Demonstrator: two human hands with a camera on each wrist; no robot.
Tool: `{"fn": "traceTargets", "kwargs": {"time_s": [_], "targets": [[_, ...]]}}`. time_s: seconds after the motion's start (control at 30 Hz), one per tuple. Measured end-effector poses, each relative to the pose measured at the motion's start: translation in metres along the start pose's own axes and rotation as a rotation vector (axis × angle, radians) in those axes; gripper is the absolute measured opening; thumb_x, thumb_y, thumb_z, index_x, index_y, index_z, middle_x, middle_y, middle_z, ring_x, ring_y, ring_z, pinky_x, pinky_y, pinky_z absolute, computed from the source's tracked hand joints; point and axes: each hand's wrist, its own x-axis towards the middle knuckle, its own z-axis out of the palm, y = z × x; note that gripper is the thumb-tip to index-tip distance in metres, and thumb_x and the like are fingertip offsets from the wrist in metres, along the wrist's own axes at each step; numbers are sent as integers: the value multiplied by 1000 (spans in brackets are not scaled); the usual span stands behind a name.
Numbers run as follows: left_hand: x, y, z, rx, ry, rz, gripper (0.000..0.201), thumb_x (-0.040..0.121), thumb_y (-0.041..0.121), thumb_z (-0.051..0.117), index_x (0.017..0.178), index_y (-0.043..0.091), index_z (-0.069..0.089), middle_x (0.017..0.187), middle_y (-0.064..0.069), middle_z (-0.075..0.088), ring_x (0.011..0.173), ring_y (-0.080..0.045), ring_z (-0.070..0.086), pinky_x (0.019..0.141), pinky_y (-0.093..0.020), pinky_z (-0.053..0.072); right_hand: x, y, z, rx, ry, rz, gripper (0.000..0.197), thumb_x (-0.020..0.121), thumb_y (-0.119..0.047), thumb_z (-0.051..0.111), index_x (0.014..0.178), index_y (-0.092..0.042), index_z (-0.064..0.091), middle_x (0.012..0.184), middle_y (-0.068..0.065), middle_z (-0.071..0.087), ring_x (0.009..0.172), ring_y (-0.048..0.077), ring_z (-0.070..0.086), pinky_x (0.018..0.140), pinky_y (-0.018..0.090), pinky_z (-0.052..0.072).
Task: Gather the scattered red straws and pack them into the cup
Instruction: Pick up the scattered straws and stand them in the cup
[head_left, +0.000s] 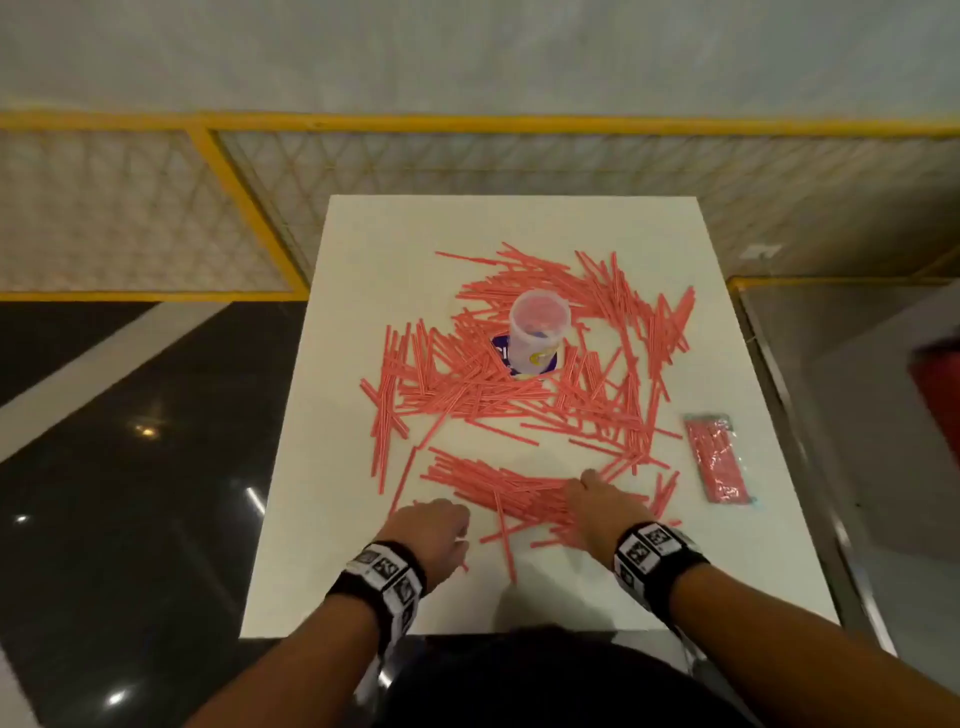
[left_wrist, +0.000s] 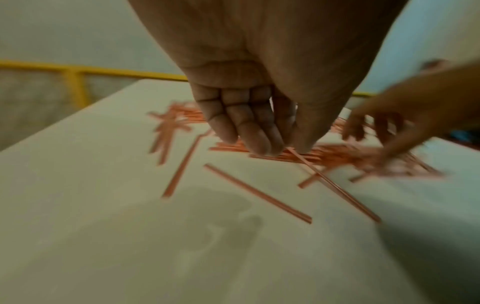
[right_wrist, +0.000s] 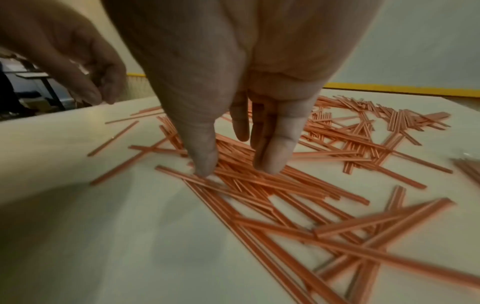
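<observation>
A clear plastic cup (head_left: 537, 332) with a blue label stands upright mid-table, ringed by scattered red straws (head_left: 467, 374). A flatter bundle of straws (head_left: 498, 488) lies near the front edge. My right hand (head_left: 587, 486) reaches down onto that bundle; in the right wrist view its thumb and straight fingertips (right_wrist: 272, 166) touch the straws (right_wrist: 285, 185) without closing round them. My left hand (head_left: 441, 512) hovers just left of the bundle. In the left wrist view its thumb and fingers (left_wrist: 259, 144) pinch the end of a thin straw (left_wrist: 337, 189) that slants down to the table.
A sealed clear packet of red straws (head_left: 719, 457) lies near the right edge of the white table (head_left: 363, 571). Single straws (left_wrist: 257, 193) lie loose at the front left. A yellow-framed mesh railing (head_left: 467, 122) runs behind; glossy dark floor (head_left: 130, 441) drops off to the left.
</observation>
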Motion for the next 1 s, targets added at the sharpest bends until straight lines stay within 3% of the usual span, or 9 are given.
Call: {"fn": "traceTargets", "kwargs": {"time_s": [0.17,0.27,0.4,0.53,0.73,0.83,0.93,1.0], "targets": [[30,30,6,166,-2,209,45,95,15,58,139,18,51,135,-11,52,119,-37,57,96,-48,51,1,5,7,-7,64,-3,33,98,-12,55,131,-13,47,128,9,51,91,26,66,78,36,56],[38,31,15,239,35,280,57,93,6,55,146,23,46,142,-13,47,121,-39,55,99,-51,51,1,8,9,2,64,4,30,96,-5,50,125,-14,50,122,8,55,93,28,65,79,38,53],[42,32,13,329,7,320,48,95,2,51,140,16,54,145,-17,44,123,-40,51,96,-51,51,1,10,14,1,51,2,31,95,-1,49,124,-13,51,123,7,55,98,27,63,81,37,52],[44,29,2,356,-34,256,36,95,1,52,129,8,60,146,-18,41,121,-39,51,96,-50,48,4,12,16,4,80,-1,29,98,-4,51,125,-13,53,124,7,52,92,21,60,74,29,45],[45,30,3,407,-87,222,39,96,5,57,135,6,54,142,-16,48,128,-36,46,105,-49,40,4,11,12,-76,78,-44,28,100,-6,46,128,-10,49,125,11,52,100,26,59,79,32,47],[48,25,2,393,-49,216,43,94,4,57,137,7,50,142,-15,50,130,-35,45,109,-48,39,9,12,5,-28,39,-11,31,98,-5,46,128,-11,48,124,11,54,105,27,59,80,33,47],[48,18,-4,204,3,90,43,95,1,44,137,9,45,140,-14,53,128,-34,48,110,-44,39,14,16,-1,81,52,8,30,98,-9,52,128,-15,49,120,6,55,97,21,56,83,31,49],[47,12,-10,-39,73,-26,33,97,5,37,128,11,46,127,-13,60,110,-31,58,97,-42,49,16,17,-8,148,48,20,22,100,-10,50,122,-15,48,116,4,56,89,18,51,77,28,44]]}}
